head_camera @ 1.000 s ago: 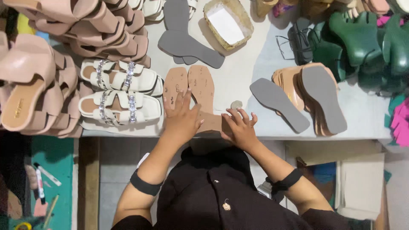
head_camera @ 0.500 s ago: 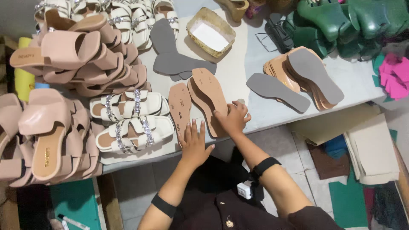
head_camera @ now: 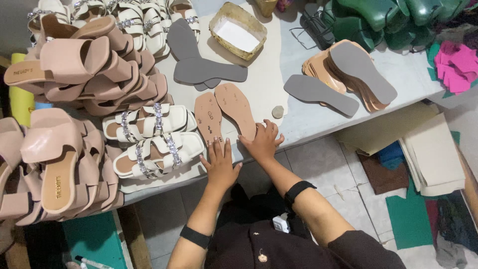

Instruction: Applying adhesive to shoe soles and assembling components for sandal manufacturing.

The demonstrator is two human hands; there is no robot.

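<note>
Only the head view to log. Both hands sit at the near edge of the desk (head_camera: 318, 117), palms down, fingers spread flat, gripping nothing that I can see.

Left hand (head_camera: 219, 162): laid over the heel end of the left tan insole (head_camera: 208, 115), fingertips touching it. That insole runs away from the near edge, toe pointing toward the far side.

Right hand (head_camera: 262, 142): resting on the heel end of the right tan insole (head_camera: 235, 108), which lies just beside the first one, slightly angled, the two nearly touching along their length. A small round grey lump (head_camera: 278, 111) sits on the desk just right of this insole, near the right hand's fingertips.

Surroundings, noted from the same view:
- Two cream sandals with jewelled straps (head_camera: 154, 139) just left of the insoles, near the near edge.
- Piles of pink slide sandals (head_camera: 74, 74) fill the left side of the desk.
- Dark grey soles (head_camera: 209, 70) lie beyond the insoles toward the far edge, beside a woven basket (head_camera: 240, 31).
- One grey sole (head_camera: 321, 94) lies alone to the right; behind it a stack of tan and grey soles (head_camera: 356, 74).
- Green shoe forms (head_camera: 393, 17) at the far right corner.

Both wrists carry black bands.
</note>
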